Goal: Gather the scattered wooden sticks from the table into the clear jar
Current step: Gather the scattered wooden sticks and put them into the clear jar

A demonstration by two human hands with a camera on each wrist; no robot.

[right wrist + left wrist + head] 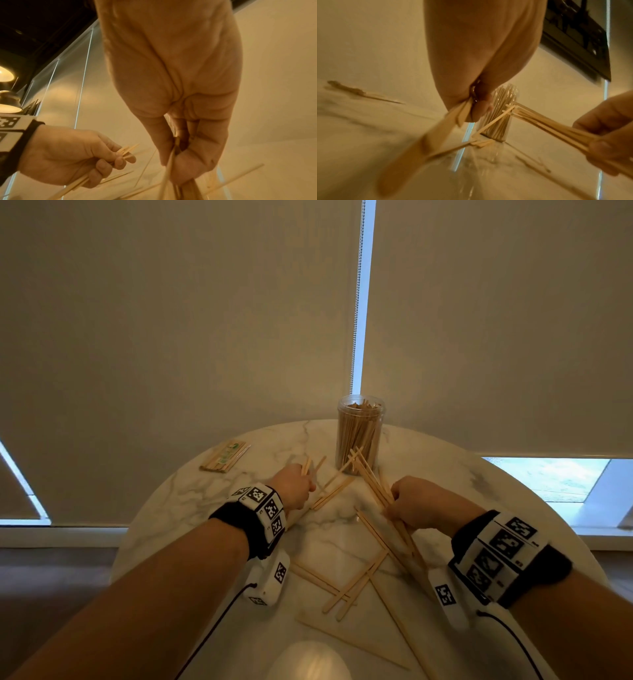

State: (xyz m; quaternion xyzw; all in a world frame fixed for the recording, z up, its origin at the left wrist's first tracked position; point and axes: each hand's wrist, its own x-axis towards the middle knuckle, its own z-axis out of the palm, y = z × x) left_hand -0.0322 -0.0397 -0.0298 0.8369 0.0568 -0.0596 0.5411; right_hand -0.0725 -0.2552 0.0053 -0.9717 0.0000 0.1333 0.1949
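Observation:
A clear jar (359, 433) packed with wooden sticks stands upright at the far middle of the round marble table (191, 501). My left hand (294, 486) grips a few sticks (306, 465), just left of the jar; the same hand (72, 159) shows in the right wrist view. My right hand (418, 505) holds a bundle of sticks (370, 477) whose far ends point toward the jar (501, 112). Several loose sticks (349, 583) lie crossed on the table between my forearms, and a few more (330, 493) lie near the jar's foot.
A wrapped pack of sticks (224, 457) lies at the table's far left. Roller blinds hang right behind the table, with a bead chain (356, 302) above the jar. The table's round edge curves close on both sides.

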